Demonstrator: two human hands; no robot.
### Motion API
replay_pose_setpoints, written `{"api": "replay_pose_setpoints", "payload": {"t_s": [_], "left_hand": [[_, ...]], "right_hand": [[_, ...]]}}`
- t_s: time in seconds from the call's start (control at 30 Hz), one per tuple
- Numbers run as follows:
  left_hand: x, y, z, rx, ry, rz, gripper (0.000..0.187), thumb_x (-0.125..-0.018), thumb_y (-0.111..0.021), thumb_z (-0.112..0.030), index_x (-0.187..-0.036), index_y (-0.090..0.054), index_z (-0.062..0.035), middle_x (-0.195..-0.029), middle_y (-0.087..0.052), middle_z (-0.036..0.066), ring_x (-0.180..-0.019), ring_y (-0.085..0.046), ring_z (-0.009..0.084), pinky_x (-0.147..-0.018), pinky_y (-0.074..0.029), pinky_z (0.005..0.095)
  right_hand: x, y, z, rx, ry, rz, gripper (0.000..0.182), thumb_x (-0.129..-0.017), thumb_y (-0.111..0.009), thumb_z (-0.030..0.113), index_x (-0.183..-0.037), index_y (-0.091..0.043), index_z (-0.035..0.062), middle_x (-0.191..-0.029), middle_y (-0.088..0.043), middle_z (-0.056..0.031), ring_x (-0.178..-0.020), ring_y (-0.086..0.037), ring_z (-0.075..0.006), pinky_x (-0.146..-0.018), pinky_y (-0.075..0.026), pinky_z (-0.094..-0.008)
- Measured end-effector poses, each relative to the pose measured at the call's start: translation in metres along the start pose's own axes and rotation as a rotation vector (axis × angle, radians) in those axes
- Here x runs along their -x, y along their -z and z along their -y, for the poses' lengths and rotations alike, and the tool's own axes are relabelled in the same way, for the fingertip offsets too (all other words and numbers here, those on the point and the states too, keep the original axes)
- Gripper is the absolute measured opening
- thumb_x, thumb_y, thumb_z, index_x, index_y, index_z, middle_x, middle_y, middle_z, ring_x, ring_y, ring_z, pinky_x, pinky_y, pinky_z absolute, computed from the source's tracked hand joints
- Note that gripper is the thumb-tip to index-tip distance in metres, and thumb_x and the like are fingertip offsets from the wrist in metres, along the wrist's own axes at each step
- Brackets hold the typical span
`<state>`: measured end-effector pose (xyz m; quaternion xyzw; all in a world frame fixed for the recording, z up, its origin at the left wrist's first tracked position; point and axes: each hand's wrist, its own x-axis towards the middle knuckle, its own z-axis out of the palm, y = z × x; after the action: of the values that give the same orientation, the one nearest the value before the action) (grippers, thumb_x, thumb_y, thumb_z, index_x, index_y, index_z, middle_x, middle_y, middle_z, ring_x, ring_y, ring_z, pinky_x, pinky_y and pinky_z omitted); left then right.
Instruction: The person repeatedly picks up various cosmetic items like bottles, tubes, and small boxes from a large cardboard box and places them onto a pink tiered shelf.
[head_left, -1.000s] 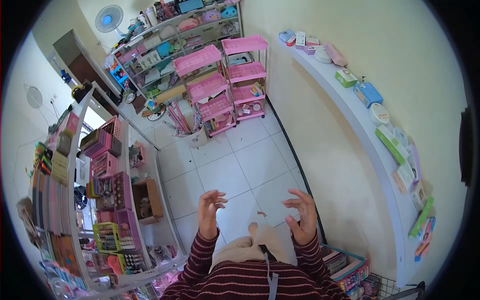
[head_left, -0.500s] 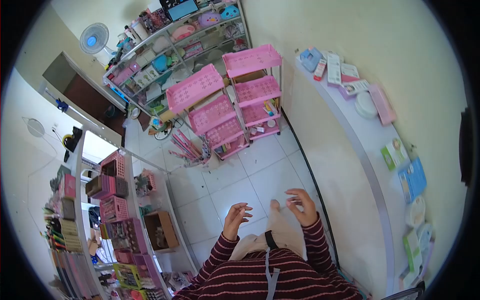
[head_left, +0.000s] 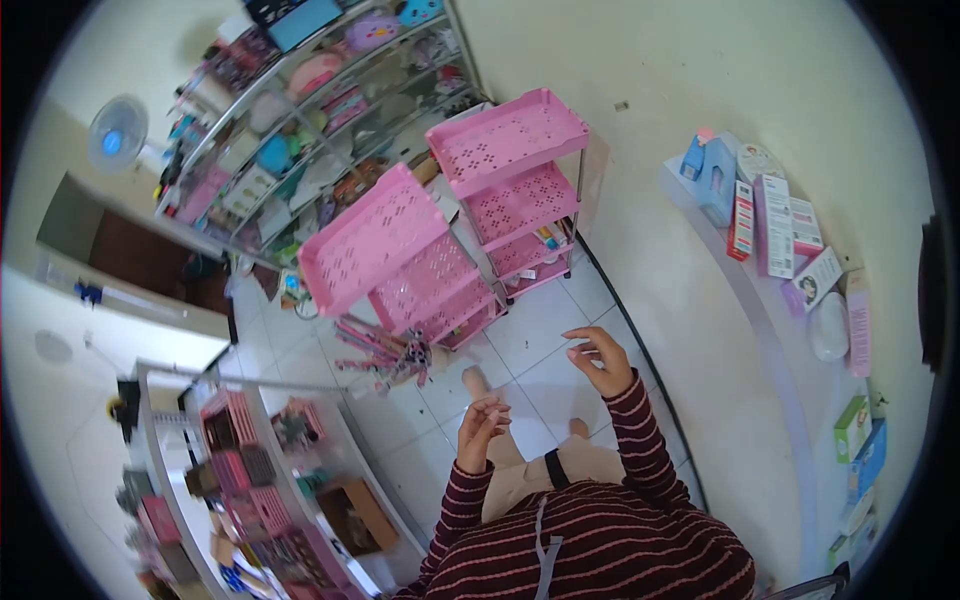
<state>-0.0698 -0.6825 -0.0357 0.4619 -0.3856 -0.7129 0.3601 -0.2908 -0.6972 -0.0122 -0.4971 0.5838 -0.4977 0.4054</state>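
Note:
My left hand [head_left: 482, 432] is held out in front of my waist, over the tiled floor, with loosely curled fingers and nothing visible in it. Farther forward and to the right is my right hand [head_left: 600, 364], its fingers bent but apart, also holding nothing. Neither hand touches anything. Closest ahead are two pink tiered trolleys: the left trolley [head_left: 372, 240] with perforated trays, and the right trolley [head_left: 508, 145] beside it. Both top trays hold nothing; a few small items lie on lower tiers. Pink rolled items [head_left: 375, 350] stand in a bundle by the left trolley.
A curved white wall ledge [head_left: 735, 265] on the right carries boxes and round containers. Shelves [head_left: 300, 455] with pink baskets and a cardboard box [head_left: 358, 515] stand at left. Behind the trolleys is a glass display case [head_left: 330, 150] with plush toys. A fan [head_left: 118, 132] is at far left.
I have stepped forward, so the trolleys and wall ledge appear nearer. My right hand has risen ahead of the left; both remain without anything in them.

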Motion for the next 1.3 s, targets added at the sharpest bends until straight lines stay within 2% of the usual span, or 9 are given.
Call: {"api": "replay_pose_setpoints", "payload": {"t_s": [0.37, 0.63, 0.93, 0.97, 1.0, 1.03, 1.17, 1.2, 1.3], "left_hand": [[-0.211, 0.080, -0.055, -0.286, 0.382, 0.369, 0.022, -0.077, -0.044, -0.018, -0.095, -0.043, -0.0055, -0.085, -0.052, 0.006, -0.069, -0.051, 0.0130, -0.061, -0.039, 0.0225], [-0.323, 0.069, 0.031, -0.244, 0.636, 0.520, 0.028, -0.076, -0.045, -0.015, -0.100, -0.040, -0.0037, -0.087, -0.050, 0.010, -0.073, -0.053, 0.0183, -0.063, -0.043, 0.0255], [-0.482, 0.018, 0.171, -0.261, 0.504, 0.246, 0.014, -0.065, -0.050, -0.004, -0.079, -0.048, -0.0030, -0.076, -0.047, 0.007, -0.067, -0.050, 0.0171, -0.056, -0.047, 0.0300], [-0.518, 0.030, 0.213, -0.104, 0.373, 0.202, 0.011, -0.066, -0.052, -0.008, -0.076, -0.048, -0.0049, -0.072, -0.048, 0.005, -0.063, -0.049, 0.0149, -0.056, -0.045, 0.0262], [-0.573, 0.066, 0.265, -0.313, 0.042, 0.527, 0.013, -0.066, -0.051, -0.009, -0.078, -0.048, -0.0053, -0.079, -0.046, 0.006, -0.070, -0.048, 0.0162, -0.057, -0.046, 0.0283], [-0.548, 0.021, 0.211, -0.109, 0.469, 0.078, 0.015, -0.066, -0.050, -0.011, -0.080, -0.048, -0.0070, -0.082, -0.045, 0.005, -0.073, -0.047, 0.0168, -0.057, -0.047, 0.0282], [-0.648, 0.046, 0.275, -0.744, 0.026, -0.017, 0.019, -0.067, -0.050, -0.019, -0.083, -0.047, -0.0098, -0.068, -0.048, 0.002, -0.055, -0.048, 0.0117, -0.043, -0.040, 0.0243], [-0.661, 0.043, 0.263, -0.557, 0.325, -0.040, 0.019, -0.069, -0.048, -0.019, -0.085, -0.047, -0.0093, -0.068, -0.048, 0.002, -0.056, -0.049, 0.0120, -0.045, -0.040, 0.0252], [-0.639, 0.007, 0.249, -0.544, 0.310, -0.119, 0.019, -0.070, -0.049, -0.020, -0.083, -0.048, -0.0062, -0.067, -0.049, 0.003, -0.055, -0.049, 0.0130, -0.045, -0.040, 0.0226]], "right_hand": [[-0.101, -0.082, -0.061, -0.103, -0.239, -0.585, 0.022, -0.069, -0.054, 0.009, -0.090, -0.049, 0.0048, -0.087, -0.051, -0.0056, -0.069, -0.052, -0.0130, -0.060, -0.042, -0.0220], [-0.147, -0.091, -0.129, -0.156, -0.332, -0.664, 0.024, -0.071, -0.052, 0.012, -0.094, -0.047, 0.0073, -0.084, -0.052, -0.0043, -0.070, -0.051, -0.0107, -0.059, -0.042, -0.0218], [-0.236, -0.088, -0.391, 0.516, -0.293, -0.390, 0.041, -0.065, -0.053, 0.017, -0.102, -0.039, 0.0041, -0.097, -0.044, -0.0151, -0.091, -0.040, -0.0293, -0.079, -0.032, -0.0349], [-0.248, -0.082, -0.397, 0.574, -0.390, -0.333, 0.041, -0.065, -0.053, 0.017, -0.101, -0.039, 0.0046, -0.098, -0.043, -0.0151, -0.093, -0.039, -0.0301, -0.079, -0.033, -0.0363], [-0.259, -0.075, -0.391, 0.622, -0.454, -0.296, 0.041, -0.064, -0.053, 0.016, -0.101, -0.039, 0.0052, -0.103, -0.041, -0.0139, -0.097, -0.037, -0.0302, -0.081, -0.032, -0.0374], [-0.268, -0.074, -0.399, 0.637, -0.453, -0.312, 0.041, -0.064, -0.052, 0.014, -0.102, -0.039, 0.0056, -0.106, -0.039, -0.0132, -0.099, -0.036, -0.0296, -0.081, -0.032, -0.0381], [-0.294, -0.081, -0.447, 0.864, -0.316, -0.436, 0.039, -0.065, -0.047, 0.010, -0.103, -0.039, 0.0073, -0.113, -0.034, -0.0118, -0.106, -0.031, -0.0250, -0.082, -0.031, -0.0392], [-0.299, -0.081, -0.455, 0.927, -0.265, -0.466, 0.039, -0.065, -0.046, 0.009, -0.104, -0.039, 0.0080, -0.114, -0.033, -0.0118, -0.107, -0.031, -0.0241, -0.081, -0.031, -0.0395], [-0.314, -0.081, -0.473, 0.989, -0.151, -0.608, 0.032, -0.066, -0.044, 0.008, -0.098, -0.043, 0.0051, -0.109, -0.037, -0.0115, -0.104, -0.033, -0.0216, -0.076, -0.035, -0.0388]]}}
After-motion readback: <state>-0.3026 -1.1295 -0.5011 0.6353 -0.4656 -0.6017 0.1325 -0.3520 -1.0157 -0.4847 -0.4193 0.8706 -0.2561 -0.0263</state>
